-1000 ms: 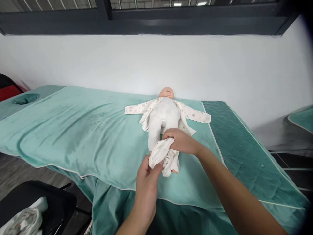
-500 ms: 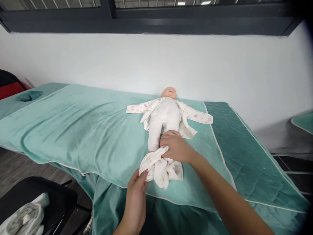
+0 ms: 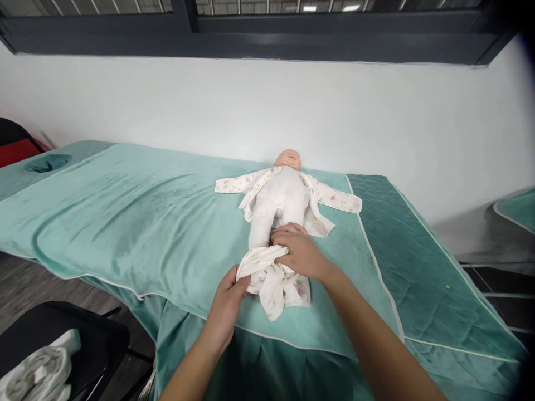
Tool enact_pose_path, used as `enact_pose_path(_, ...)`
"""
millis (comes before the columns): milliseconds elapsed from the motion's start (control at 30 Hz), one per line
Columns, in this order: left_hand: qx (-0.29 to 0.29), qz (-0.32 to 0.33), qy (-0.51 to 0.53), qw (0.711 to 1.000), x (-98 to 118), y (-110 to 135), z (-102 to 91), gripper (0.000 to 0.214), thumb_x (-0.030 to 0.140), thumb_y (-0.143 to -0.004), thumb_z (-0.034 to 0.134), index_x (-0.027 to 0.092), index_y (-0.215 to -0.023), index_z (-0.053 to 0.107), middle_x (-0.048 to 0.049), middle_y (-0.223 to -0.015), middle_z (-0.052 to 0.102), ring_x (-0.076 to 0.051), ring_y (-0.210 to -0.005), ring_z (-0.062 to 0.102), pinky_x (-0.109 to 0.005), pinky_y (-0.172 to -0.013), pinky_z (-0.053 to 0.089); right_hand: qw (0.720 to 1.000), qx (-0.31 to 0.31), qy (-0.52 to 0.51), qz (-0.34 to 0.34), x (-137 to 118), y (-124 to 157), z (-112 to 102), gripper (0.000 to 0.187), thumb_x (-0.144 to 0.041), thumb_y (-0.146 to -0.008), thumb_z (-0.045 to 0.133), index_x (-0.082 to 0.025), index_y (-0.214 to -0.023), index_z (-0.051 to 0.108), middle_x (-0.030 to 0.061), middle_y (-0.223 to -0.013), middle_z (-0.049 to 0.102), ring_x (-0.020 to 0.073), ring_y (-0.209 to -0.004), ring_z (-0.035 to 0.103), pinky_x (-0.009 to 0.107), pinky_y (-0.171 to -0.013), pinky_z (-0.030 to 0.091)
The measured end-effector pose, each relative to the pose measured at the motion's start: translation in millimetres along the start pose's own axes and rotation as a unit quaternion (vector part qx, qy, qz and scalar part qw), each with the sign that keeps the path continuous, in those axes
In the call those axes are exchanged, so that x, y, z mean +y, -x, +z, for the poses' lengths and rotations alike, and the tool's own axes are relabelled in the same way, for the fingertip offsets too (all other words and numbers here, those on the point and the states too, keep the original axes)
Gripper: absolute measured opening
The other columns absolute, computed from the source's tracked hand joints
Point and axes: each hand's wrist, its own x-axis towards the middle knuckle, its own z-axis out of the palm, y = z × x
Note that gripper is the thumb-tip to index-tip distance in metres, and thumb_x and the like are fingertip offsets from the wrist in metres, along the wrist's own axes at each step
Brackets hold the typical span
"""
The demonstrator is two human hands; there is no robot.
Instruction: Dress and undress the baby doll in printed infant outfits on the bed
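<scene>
A baby doll [image 3: 281, 192] with a white cloth body lies on its back, head toward the wall. Its open printed jacket [image 3: 337, 199] spreads out on both sides, the sleeves stretched sideways. White printed baby pants [image 3: 273, 289] are bunched around the doll's feet, which the cloth hides. My left hand [image 3: 229, 289] pinches the edge of the pants at their left side. Over the doll's lower leg on the right, my right hand [image 3: 296, 250] is closed, gripping the upper edge of the pants by the leg; its fingertips are partly hidden.
A green sheet [image 3: 137, 223] covers the bed, with a face hole [image 3: 48, 162] at its far left end. Folded white cloths [image 3: 39, 370] lie on a black chair [image 3: 100, 340] at lower left. A white wall [image 3: 167, 106] stands behind the bed.
My left hand has moved up and slightly left with the edge of the pants, which now sits higher over the doll's left-side foot. My right hand has hardly moved.
</scene>
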Motion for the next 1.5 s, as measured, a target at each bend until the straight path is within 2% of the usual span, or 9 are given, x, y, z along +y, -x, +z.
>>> enact_pose_path(100,-0.017,0.028,-0.044,0.999,2,-18,-0.5,0.027,0.044,-0.087,0.062,0.018,-0.092,0.064,-0.0001,-0.081,0.063,-0.015,-0.071,0.056,-0.025,-0.064,0.045,1.0,0.001,-0.017,-0.001,2,0,-1,0.006,-0.026,-0.081,0.068,-0.023,-0.084,0.063,0.002,-0.106,0.071,0.0234,-0.118,0.056,0.045,-0.112,0.022)
enact_pose_path(233,0.013,0.112,-0.144,0.983,8,-43,-4.6,0.024,0.043,-0.086,0.061,0.019,-0.081,0.058,0.0031,-0.069,0.054,-0.013,-0.064,0.047,-0.023,-0.061,0.039,0.999,0.007,-0.032,-0.004,5,1,-1,0.009,-0.03,-0.085,0.068,-0.023,-0.09,0.066,0.0033,-0.113,0.07,0.0234,-0.118,0.055,0.045,-0.112,0.022)
enact_pose_path(600,0.052,0.264,-0.316,0.91,26,-92,-2.2,0.02,0.032,-0.09,0.048,0.02,-0.094,0.064,-0.0041,-0.093,0.069,-0.02,-0.086,0.058,-0.028,-0.079,0.042,0.995,-0.024,-0.092,0.035,5,1,-7,0.022,-0.044,-0.088,0.067,-0.024,-0.098,0.07,0.0048,-0.123,0.067,0.0249,-0.133,0.047,0.044,-0.117,0.017)
enact_pose_path(700,0.036,0.296,-0.369,0.88,30,-110,-2.1,0.023,0.033,-0.093,0.044,0.02,-0.094,0.063,-0.0056,-0.094,0.067,-0.021,-0.087,0.058,-0.029,-0.081,0.043,0.996,-0.01,-0.073,0.043,5,-3,-7,0.02,-0.041,-0.089,0.065,-0.023,-0.096,0.069,0.003,-0.11,0.07,0.0233,-0.116,0.057,0.04,-0.107,0.031)
enact_pose_path(767,0.031,0.316,-0.406,0.857,31,-122,-3.2,0.025,0.035,-0.094,0.042,0.02,-0.095,0.062,-0.0066,-0.095,0.066,-0.022,-0.089,0.059,-0.031,-0.083,0.043,0.997,0.004,-0.046,0.068,3,-7,-9,0.021,-0.042,-0.089,0.063,-0.021,-0.086,0.067,0.001,-0.09,0.069,0.0204,-0.093,0.062,0.034,-0.089,0.041)
enact_pose_path(900,0.034,0.359,-0.454,0.815,32,-143,-6.6,0.025,0.034,-0.096,0.039,0.02,-0.096,0.059,-0.0073,-0.096,0.065,-0.023,-0.091,0.059,-0.034,-0.082,0.046,0.992,0.017,-0.012,0.124,0,-18,-15,0.023,-0.041,-0.086,0.062,-0.021,-0.075,0.062,-0.0024,-0.072,0.064,0.0156,-0.069,0.057,0.027,-0.062,0.034)
enact_pose_path(1133,0.044,0.43,-0.528,0.731,32,-173,-9.2,0.021,0.029,-0.096,0.041,0.019,-0.103,0.058,-0.0105,-0.101,0.064,-0.024,-0.097,0.061,-0.035,-0.085,0.048,0.986,0.062,-0.045,0.15,6,-23,-12,0.022,-0.039,-0.085,0.061,-0.021,-0.074,0.061,-0.0026,-0.072,0.063,0.0155,-0.069,0.055,0.026,-0.061,0.031)
enact_pose_path(1300,0.056,0.421,-0.59,0.686,36,-182,-3.9,0.019,0.027,-0.097,0.042,0.019,-0.105,0.057,-0.0103,-0.103,0.064,-0.023,-0.101,0.061,-0.032,-0.087,0.048,0.971,0.157,-0.081,0.162,13,-25,2,0.021,-0.037,-0.087,0.056,-0.021,-0.074,0.056,-0.0019,-0.072,0.059,0.0164,-0.071,0.054,0.026,-0.064,0.034)
enact_pose_path(1500,0.077,0.382,-0.61,0.69,39,-182,-0.6,0.02,0.027,-0.099,0.043,0.018,-0.109,0.057,-0.011,-0.109,0.064,-0.024,-0.105,0.061,-0.031,-0.087,0.046,0.966,0.19,0.0,0.175,14,-40,10,0.016,-0.031,-0.088,0.053,-0.022,-0.075,0.055,0.0011,-0.071,0.061,0.0173,-0.067,0.052,0.027,-0.062,0.031)
